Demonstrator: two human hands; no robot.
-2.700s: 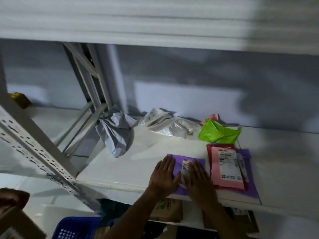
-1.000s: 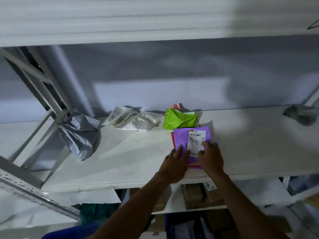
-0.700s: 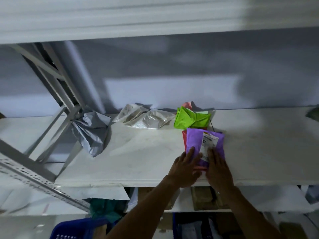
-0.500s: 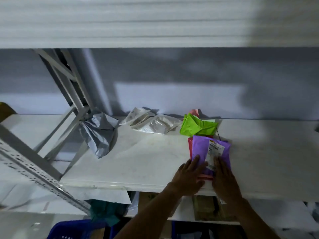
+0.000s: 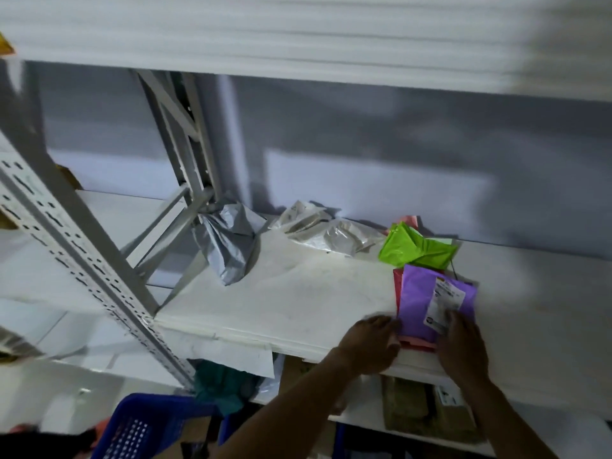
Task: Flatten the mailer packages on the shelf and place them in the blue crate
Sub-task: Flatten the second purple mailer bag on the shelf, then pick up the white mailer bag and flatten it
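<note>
A flat purple mailer (image 5: 418,301) with a white label lies on top of a red and pink stack (image 5: 396,286) near the front edge of the white shelf (image 5: 298,303). My left hand (image 5: 371,346) grips the stack's left front edge. My right hand (image 5: 462,346) rests on the purple mailer's front right part, over the label. Behind the stack sits a crumpled green mailer (image 5: 415,250). Further left lie crinkled silver-white mailers (image 5: 326,228) and a puffy grey mailer (image 5: 228,241). The blue crate (image 5: 149,425) shows at the bottom left, below the shelf.
A perforated grey rack upright (image 5: 76,256) runs diagonally at left, with cross braces (image 5: 178,134) behind it. An upper shelf (image 5: 298,34) overhangs. Cardboard boxes (image 5: 417,415) sit on the lower shelf under my hands. A teal cloth (image 5: 222,384) hangs near the crate.
The purple mailer went from the shelf's middle front onto the red and pink stack. My left hand slid from on top of it to the stack's left edge. The view shifted left.
</note>
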